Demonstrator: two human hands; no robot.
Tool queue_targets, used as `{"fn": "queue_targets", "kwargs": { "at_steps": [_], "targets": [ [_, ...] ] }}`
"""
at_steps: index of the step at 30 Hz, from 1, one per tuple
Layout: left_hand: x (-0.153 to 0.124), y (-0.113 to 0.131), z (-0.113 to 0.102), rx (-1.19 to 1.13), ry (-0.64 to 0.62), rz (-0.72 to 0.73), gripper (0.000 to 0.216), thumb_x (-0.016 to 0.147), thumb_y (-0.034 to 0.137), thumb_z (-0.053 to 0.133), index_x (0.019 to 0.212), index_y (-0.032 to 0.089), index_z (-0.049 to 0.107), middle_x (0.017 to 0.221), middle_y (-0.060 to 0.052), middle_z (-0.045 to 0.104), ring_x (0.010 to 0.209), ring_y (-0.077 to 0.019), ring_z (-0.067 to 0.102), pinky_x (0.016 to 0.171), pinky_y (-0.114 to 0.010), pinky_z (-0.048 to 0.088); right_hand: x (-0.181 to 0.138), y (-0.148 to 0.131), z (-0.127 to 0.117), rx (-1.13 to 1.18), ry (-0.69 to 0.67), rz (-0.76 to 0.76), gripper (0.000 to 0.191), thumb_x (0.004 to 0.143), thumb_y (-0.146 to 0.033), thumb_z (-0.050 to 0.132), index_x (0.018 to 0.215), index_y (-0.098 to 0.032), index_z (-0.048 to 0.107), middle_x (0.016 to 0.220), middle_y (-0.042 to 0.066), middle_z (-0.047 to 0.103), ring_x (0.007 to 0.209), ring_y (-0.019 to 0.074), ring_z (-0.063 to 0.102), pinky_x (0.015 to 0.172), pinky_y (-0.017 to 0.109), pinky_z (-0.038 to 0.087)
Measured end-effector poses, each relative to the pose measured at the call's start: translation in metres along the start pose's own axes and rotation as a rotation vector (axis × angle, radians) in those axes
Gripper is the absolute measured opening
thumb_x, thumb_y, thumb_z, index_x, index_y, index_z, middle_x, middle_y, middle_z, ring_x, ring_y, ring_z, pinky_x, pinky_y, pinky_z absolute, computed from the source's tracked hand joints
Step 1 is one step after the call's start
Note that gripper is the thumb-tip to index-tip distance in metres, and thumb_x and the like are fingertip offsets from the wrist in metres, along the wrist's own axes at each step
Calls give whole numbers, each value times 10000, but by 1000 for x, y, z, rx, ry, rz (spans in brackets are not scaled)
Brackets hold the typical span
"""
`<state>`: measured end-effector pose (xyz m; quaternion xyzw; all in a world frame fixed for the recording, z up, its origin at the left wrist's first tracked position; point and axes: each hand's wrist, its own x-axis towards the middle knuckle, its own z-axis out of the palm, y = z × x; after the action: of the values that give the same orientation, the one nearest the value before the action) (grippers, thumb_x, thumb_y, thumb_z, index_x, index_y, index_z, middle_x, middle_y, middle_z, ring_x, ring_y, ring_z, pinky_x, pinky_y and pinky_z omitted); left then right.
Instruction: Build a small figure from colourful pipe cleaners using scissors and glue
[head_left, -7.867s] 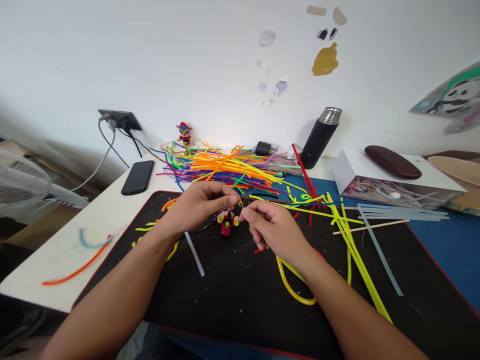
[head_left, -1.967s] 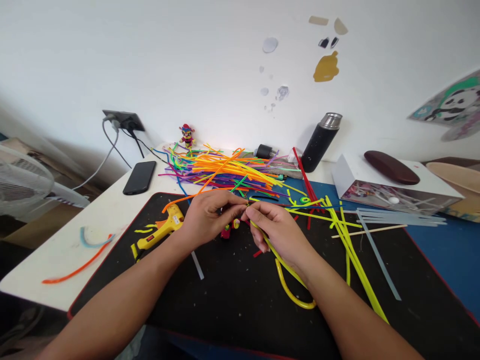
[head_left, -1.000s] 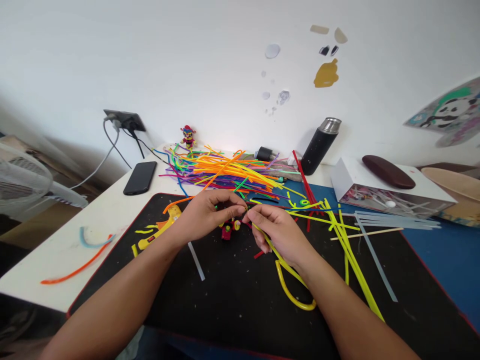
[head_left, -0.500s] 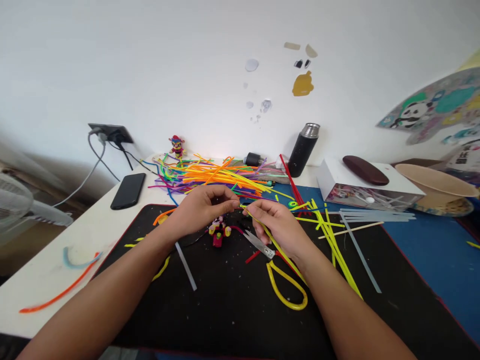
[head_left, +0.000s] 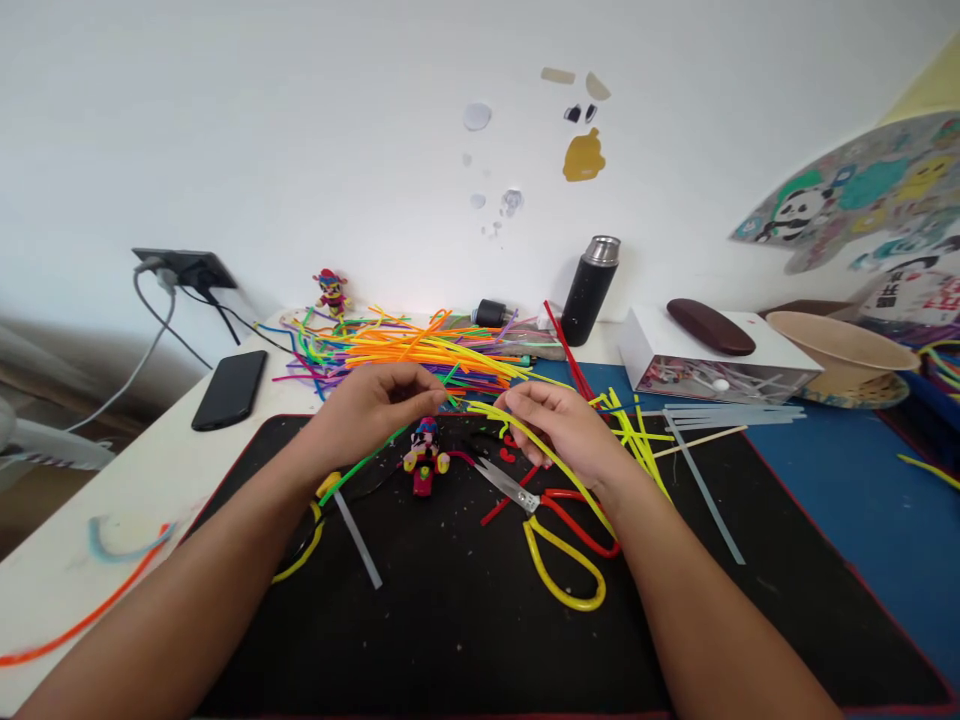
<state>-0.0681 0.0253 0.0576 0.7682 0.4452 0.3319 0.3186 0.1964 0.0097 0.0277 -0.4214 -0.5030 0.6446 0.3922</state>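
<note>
My left hand is closed in a pinch, holding a green pipe cleaner that slants down to the left. My right hand pinches a yellow pipe cleaner that runs back along my wrist. Between and just below the hands a small pipe-cleaner figure in red, yellow and pink stands on the black mat. Scissors with red and yellow handles lie on the mat beside my right wrist.
A heap of coloured pipe cleaners lies behind the hands, loose yellow ones to the right. A phone, black flask, white box, bowl, a second small figure and clear glue sticks sit around.
The view has swung left and the hands have drawn slightly apart. The scissors, covered by my right hand before, now show. My left hand now holds a green pipe cleaner.
</note>
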Motion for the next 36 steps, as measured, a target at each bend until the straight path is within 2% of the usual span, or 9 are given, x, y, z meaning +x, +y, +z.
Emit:
{"fn": "queue_targets", "kwargs": {
  "at_steps": [3,7,10,14,16,20,27,32,36],
  "targets": [
    [-1,2,-16,-31,91,-24,355,895,507,769,812,162,763,711,-6,703,640,-125,581,579,-226,460,3,4,-4,37,31,-5,384,858,-545,787,942,-175,725,558,-61,587,394,80,488,390,215,309],
    [-6,-11,-27,-244,338,-135,282,890,407,819,816,152,722,663,28,644,593,-78,512,563,-198,425,6,9,-6,73,79,-22,385,847,-550,797,927,-181,719,544,-58,584,398,86,472,380,215,316],
    [-8,-23,-25,-487,471,-176,228,864,339,842,807,161,711,634,37,622,569,-66,503,546,-192,404,8,11,-6,56,100,-28,387,859,-553,780,938,-181,711,554,-54,595,384,79,456,361,203,278],
    [-5,-23,-16,-596,530,-186,263,764,339,883,715,161,695,610,20,610,534,-69,483,501,-201,361,9,13,-4,45,90,-33,401,869,-564,759,935,-172,711,558,-55,597,374,70,458,353,194,274],
    [-5,-20,-8,-628,518,-200,250,747,337,874,709,167,695,617,16,611,527,-75,480,492,-208,346,9,13,-2,41,85,-25,412,860,-572,761,922,-168,710,556,-56,595,371,68,459,349,191,271],
    [-8,-14,12,-641,372,-247,253,776,381,839,724,177,700,621,17,603,535,-92,482,516,-223,365,8,14,6,26,70,-1,421,855,-579,765,919,-166,710,545,-60,581,376,66,464,352,185,254],
    [-15,-2,28,-411,143,-243,358,824,515,796,783,178,684,663,25,611,589,-114,498,579,-241,392,5,17,20,57,28,-19,363,823,-517,787,934,-186,688,534,-63,604,354,72,467,355,184,259],
    [-15,-3,28,-359,150,-248,377,840,530,783,786,170,683,674,23,607,606,-112,490,592,-242,384,4,18,22,8,36,-21,372,847,-522,775,955,-174,700,546,-59,608,364,67,464,369,185,277],
    [-13,-12,31,-507,242,-259,375,802,511,837,770,170,684,661,25,602,590,-100,479,579,-236,368,5,18,21,-32,27,-14,431,867,-574,747,994,-163,712,541,-61,596,372,70,471,380,187,288]
  ]
}}
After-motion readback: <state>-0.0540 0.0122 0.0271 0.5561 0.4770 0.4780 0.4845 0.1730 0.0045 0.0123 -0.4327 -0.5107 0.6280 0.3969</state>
